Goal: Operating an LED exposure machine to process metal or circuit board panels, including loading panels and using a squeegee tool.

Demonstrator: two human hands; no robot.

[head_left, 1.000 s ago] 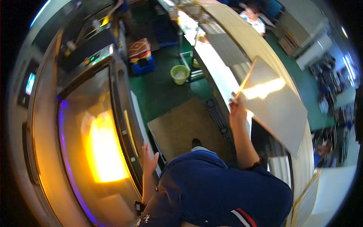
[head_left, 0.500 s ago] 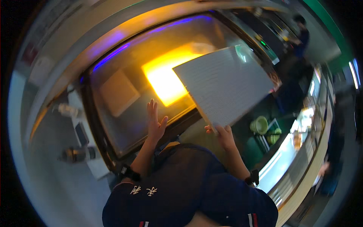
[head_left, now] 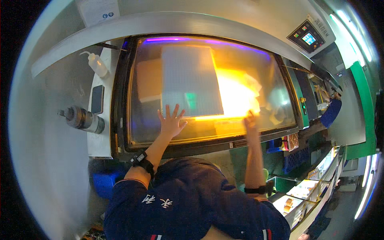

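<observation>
A thin grey rectangular panel (head_left: 190,78) with a fine grid-like surface lies flat on a dark-framed glass bed (head_left: 138,134), which glows bright yellow beside the panel. Spread wide, the fingers of my left hand (head_left: 172,124) rest at the panel's near edge; whether they press on it is unclear. My right hand (head_left: 251,120) is off the panel, over the near edge of the yellow glow. Motion and glare smear its fingers. Partly covered by the panel, a brownish rectangle (head_left: 147,80) shows on the bed's left side.
Left of the bed, a white ledge (head_left: 98,148) carries a squeeze bottle (head_left: 97,65), a phone (head_left: 97,99) and a dark drinking bottle (head_left: 84,120). A control panel with a small screen (head_left: 309,39) sits at upper right. Lit shelving (head_left: 304,190) stands at lower right.
The panel, held tilted in my right hand before, now lies flat on the bed, farther left. My right hand has let go. My view has turned toward the bed.
</observation>
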